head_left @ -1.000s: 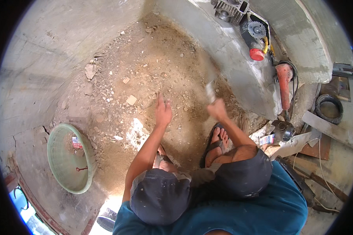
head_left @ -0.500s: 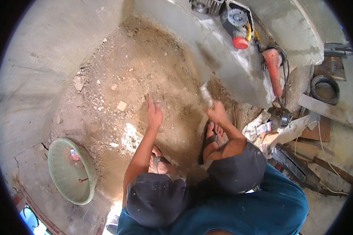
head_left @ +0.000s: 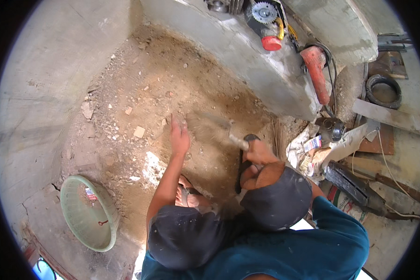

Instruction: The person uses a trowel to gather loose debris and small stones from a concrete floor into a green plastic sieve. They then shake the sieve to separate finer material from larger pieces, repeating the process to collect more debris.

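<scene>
Head view: the person squats over a floor of loose dirt (head_left: 210, 161), arms reaching forward on either side of the left knee and past the right one. The right hand (head_left: 260, 153) is closed in a fist around the pale handle (head_left: 238, 141) of a tool (head_left: 214, 122). The handle runs out from the fist up and to the left, and the far end is so smeared by blur that its shape cannot be made out. That end lies over the dirt between the two hands, to the right of the left fingertips and apart from them. Whether it touches the ground cannot be told.

The left hand (head_left: 179, 137) is open and has hold of nothing; its fingers stretch out nearly straight, pointing away from the body, low over the dirt and small stones. Contact with the ground is not clear. Just left of it lies a flat, pale tile piece (head_left: 139, 132).

The right fist is just in front of the right knee (head_left: 276, 199), above the sandalled right foot. Near it, on the right, lies a bundle of thin sticks (head_left: 278, 139). A pale green basket (head_left: 114, 228) stands well to the left, with a small packet (head_left: 90, 193) in it. At upper right, a red power tool (head_left: 315, 74) with a dark cable lies by the grey ledge (head_left: 219, 42).
</scene>
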Tool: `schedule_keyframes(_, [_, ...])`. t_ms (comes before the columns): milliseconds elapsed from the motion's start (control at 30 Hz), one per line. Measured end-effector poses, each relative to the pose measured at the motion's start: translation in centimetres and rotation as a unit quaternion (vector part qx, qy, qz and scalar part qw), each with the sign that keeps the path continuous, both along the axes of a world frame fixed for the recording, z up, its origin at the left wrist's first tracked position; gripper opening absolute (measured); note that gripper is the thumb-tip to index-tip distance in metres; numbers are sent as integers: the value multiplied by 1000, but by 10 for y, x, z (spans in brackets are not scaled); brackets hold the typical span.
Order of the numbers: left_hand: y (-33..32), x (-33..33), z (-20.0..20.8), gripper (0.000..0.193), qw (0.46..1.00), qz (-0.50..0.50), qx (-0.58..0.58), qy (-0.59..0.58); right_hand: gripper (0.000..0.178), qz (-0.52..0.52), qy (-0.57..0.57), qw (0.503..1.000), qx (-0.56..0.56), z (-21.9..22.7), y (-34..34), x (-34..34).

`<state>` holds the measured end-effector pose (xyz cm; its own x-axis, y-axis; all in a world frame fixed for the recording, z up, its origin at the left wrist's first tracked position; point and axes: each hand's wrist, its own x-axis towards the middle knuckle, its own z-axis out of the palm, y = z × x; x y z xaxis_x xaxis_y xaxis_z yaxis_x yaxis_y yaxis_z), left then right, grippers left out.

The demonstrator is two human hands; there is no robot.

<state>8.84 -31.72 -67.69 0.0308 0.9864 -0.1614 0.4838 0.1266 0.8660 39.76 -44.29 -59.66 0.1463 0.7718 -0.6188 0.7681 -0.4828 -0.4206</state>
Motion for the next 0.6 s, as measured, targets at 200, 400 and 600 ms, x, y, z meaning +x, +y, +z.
schedule_keyframes(200, [-4, -11, 8, 62, 1000, -6, -1, 18, 41, 46, -129, 990, 19, -5, 11, 69])
schedule_keyframes(400, [-4, -9, 7, 62, 999, -13, -6, 44, 37, -150, -18, 962, 225, -9, 5, 92])
schedule_keyframes(600, [-2, -5, 2, 61, 999, -13, 35, 18, 37, -51, -134, 986, 84, -17, -5, 85])
